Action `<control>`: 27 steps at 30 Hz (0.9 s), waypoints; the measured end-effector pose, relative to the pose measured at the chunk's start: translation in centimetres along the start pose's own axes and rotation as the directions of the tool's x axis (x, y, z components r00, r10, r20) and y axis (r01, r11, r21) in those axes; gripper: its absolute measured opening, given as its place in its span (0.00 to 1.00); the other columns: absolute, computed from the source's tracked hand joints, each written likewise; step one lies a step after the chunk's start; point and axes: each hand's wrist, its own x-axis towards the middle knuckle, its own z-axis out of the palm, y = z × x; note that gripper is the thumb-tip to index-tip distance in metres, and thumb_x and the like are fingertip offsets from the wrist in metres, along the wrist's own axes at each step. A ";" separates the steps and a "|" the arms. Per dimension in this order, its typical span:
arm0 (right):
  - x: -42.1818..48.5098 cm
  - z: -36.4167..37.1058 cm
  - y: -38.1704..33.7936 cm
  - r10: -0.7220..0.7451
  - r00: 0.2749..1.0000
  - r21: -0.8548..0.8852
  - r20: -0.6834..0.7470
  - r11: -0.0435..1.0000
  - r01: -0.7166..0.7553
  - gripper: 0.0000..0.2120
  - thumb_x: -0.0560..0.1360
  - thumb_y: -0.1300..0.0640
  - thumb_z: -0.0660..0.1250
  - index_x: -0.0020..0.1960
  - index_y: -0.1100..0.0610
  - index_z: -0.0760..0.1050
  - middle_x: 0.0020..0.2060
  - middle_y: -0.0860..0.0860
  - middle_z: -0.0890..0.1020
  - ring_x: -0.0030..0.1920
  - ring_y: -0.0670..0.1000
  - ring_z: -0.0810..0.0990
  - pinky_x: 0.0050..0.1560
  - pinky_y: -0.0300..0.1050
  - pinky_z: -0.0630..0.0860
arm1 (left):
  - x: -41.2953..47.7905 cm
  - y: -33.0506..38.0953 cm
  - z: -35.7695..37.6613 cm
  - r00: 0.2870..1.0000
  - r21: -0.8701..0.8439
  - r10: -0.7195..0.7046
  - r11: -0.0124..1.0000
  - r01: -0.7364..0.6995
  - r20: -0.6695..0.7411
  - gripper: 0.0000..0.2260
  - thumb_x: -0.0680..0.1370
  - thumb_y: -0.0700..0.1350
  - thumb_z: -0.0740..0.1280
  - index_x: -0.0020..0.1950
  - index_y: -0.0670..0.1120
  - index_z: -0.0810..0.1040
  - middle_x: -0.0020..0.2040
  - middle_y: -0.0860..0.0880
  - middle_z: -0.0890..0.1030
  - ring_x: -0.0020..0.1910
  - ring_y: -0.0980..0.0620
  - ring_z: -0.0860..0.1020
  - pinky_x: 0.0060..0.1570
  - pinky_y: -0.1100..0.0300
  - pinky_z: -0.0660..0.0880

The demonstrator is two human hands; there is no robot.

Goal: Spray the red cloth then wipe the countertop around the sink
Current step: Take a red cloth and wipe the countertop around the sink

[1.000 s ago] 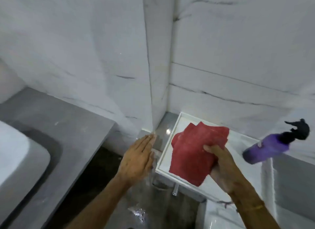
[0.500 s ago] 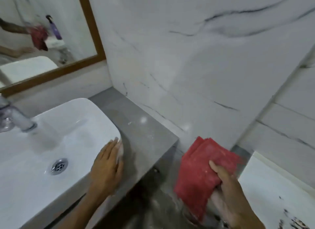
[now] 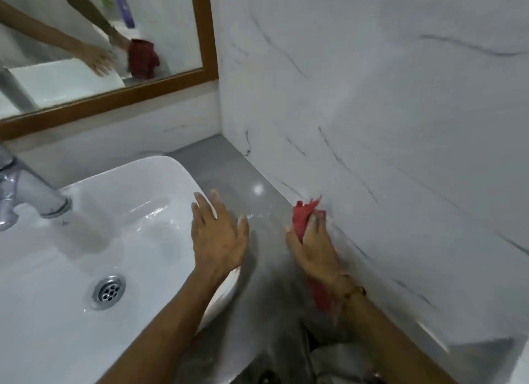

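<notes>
Right hand (image 3: pixel 313 249), right of centre: palm down, fingers closed over the bunched red cloth (image 3: pixel 303 217), pressing it onto the grey countertop (image 3: pixel 237 169) where it meets the marble wall (image 3: pixel 372 111). Left hand (image 3: pixel 219 234), centre: fingers spread wide, holding nothing, resting on the right rim of the white sink (image 3: pixel 160 169). Tap (image 3: pixel 25 192) at left edge; framed mirror (image 3: pixel 204 40) at upper left.

Crumpled red cloth (image 3: pixel 303 219) pressed onto the grey countertop (image 3: pixel 257 272), between white sink (image 3: pixel 71 255) and wall.
</notes>
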 end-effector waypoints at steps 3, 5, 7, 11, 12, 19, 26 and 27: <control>4.1 5.8 3.9 -0.014 0.982 -0.481 0.188 0.870 0.104 0.37 0.79 0.38 0.45 0.76 0.62 0.38 0.77 0.62 0.42 0.76 0.61 0.39 0.77 0.58 0.42 | 0.8 0.0 1.6 0.996 -0.072 -0.089 0.993 0.090 0.016 0.33 0.79 0.58 0.50 0.76 0.47 0.38 0.78 0.40 0.38 0.77 0.41 0.42 0.75 0.45 0.51; 5.0 8.4 5.2 -0.065 0.989 -0.588 0.136 0.798 0.133 0.40 0.75 0.34 0.36 0.76 0.62 0.41 0.76 0.65 0.46 0.76 0.63 0.45 0.76 0.58 0.45 | 1.1 -0.3 2.2 0.996 -0.083 -0.089 0.993 0.089 -0.006 0.32 0.79 0.57 0.50 0.76 0.48 0.38 0.78 0.41 0.38 0.77 0.42 0.43 0.75 0.45 0.53; 5.9 9.3 4.9 -0.109 0.993 -0.579 0.037 0.808 0.110 0.41 0.76 0.34 0.41 0.75 0.65 0.49 0.74 0.67 0.56 0.74 0.66 0.55 0.74 0.60 0.53 | 0.9 -0.3 2.2 0.996 -0.089 -0.088 0.992 0.087 -0.009 0.31 0.79 0.56 0.50 0.76 0.48 0.38 0.78 0.43 0.38 0.77 0.44 0.44 0.75 0.45 0.57; 10.5 10.6 2.8 -0.109 0.992 -0.558 -0.063 0.828 0.055 0.38 0.75 0.43 0.62 0.72 0.71 0.57 0.71 0.71 0.61 0.71 0.68 0.63 0.72 0.63 0.61 | 1.1 -0.1 2.3 0.990 -0.067 -0.138 0.988 0.138 0.007 0.30 0.79 0.53 0.51 0.76 0.51 0.37 0.78 0.45 0.37 0.77 0.45 0.49 0.73 0.45 0.61; 11.6 10.9 2.3 -0.107 0.992 -0.546 -0.064 0.836 0.055 0.38 0.74 0.44 0.64 0.71 0.72 0.58 0.71 0.71 0.62 0.71 0.68 0.64 0.71 0.63 0.62 | 1.1 0.0 2.2 0.990 -0.062 -0.137 0.989 0.138 0.012 0.29 0.79 0.53 0.50 0.75 0.52 0.37 0.78 0.46 0.37 0.77 0.45 0.49 0.73 0.46 0.61; 16.3 13.6 -0.7 -0.318 0.939 -0.551 0.128 0.765 0.334 0.34 0.78 0.42 0.55 0.76 0.60 0.51 0.75 0.65 0.56 0.75 0.65 0.53 0.74 0.62 0.52 | 1.6 -0.3 2.3 0.992 -0.055 -0.129 0.990 0.129 0.006 0.29 0.77 0.54 0.44 0.76 0.54 0.37 0.74 0.50 0.31 0.78 0.49 0.42 0.76 0.50 0.52; 8.3 12.9 2.9 -0.389 0.860 -0.539 0.332 0.670 0.511 0.33 0.78 0.39 0.50 0.77 0.54 0.49 0.76 0.60 0.54 0.76 0.63 0.52 0.75 0.61 0.53 | 1.6 0.0 2.0 0.987 -0.045 -0.159 0.986 0.160 0.020 0.29 0.75 0.60 0.36 0.74 0.54 0.33 0.72 0.52 0.29 0.77 0.49 0.42 0.76 0.49 0.49; 6.9 12.2 4.2 -0.377 0.863 -0.541 0.335 0.673 0.504 0.32 0.77 0.40 0.49 0.77 0.53 0.51 0.76 0.60 0.56 0.76 0.63 0.54 0.75 0.61 0.54 | 1.6 0.1 1.9 0.987 -0.051 -0.160 0.986 0.161 0.021 0.29 0.76 0.58 0.39 0.74 0.53 0.33 0.74 0.50 0.31 0.78 0.48 0.43 0.76 0.49 0.51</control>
